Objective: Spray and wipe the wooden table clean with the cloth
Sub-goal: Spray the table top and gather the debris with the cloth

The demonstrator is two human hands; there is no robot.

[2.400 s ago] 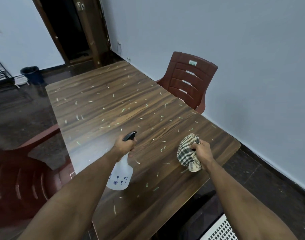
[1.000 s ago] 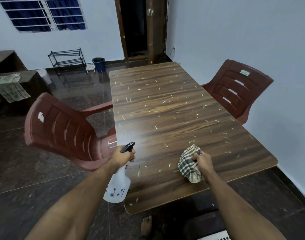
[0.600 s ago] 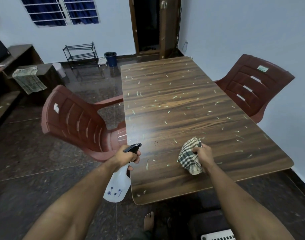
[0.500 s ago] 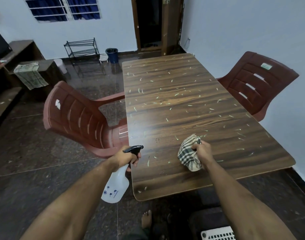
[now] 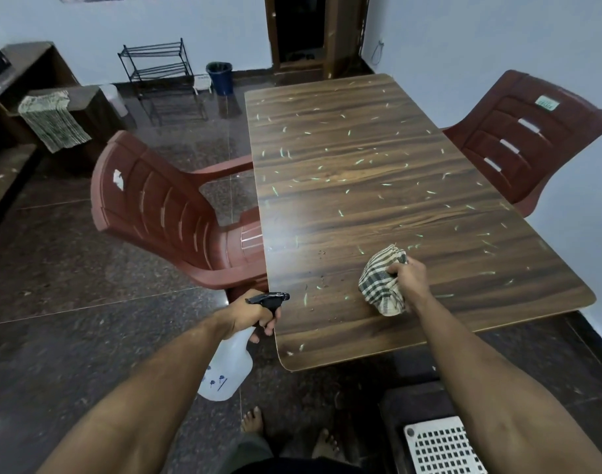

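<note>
- Left hand (image 5: 250,314), lower centre of frame: fingers curled round the neck of the spray bottle (image 5: 226,367), index on the black trigger. Nozzle points toward the table's near-left corner.
- Right hand (image 5: 407,275), centre right: fingers bunch the checked cloth (image 5: 381,283) into a wad, pressed on the table (image 5: 361,159).
- Table runs from lower centre to upper centre of frame; pale flecks scattered over nearly all of it. A hazy patch sits by the left edge mid-frame, probably mist, can't confirm.
- Step looks like spraying, wiping barely begun.
- Advice: bring the nozzle over the wood, not the edge, or the spray lands on the floor and the red chair (image 5: 163,206) at left.
- Short bursts in lanes from far end to near.
- Open the cloth flatter; a wad only pushes flecks around.
- Sweep toward one edge and gather the bits; don't scatter them onto the second chair (image 5: 528,138) at upper right.
</note>
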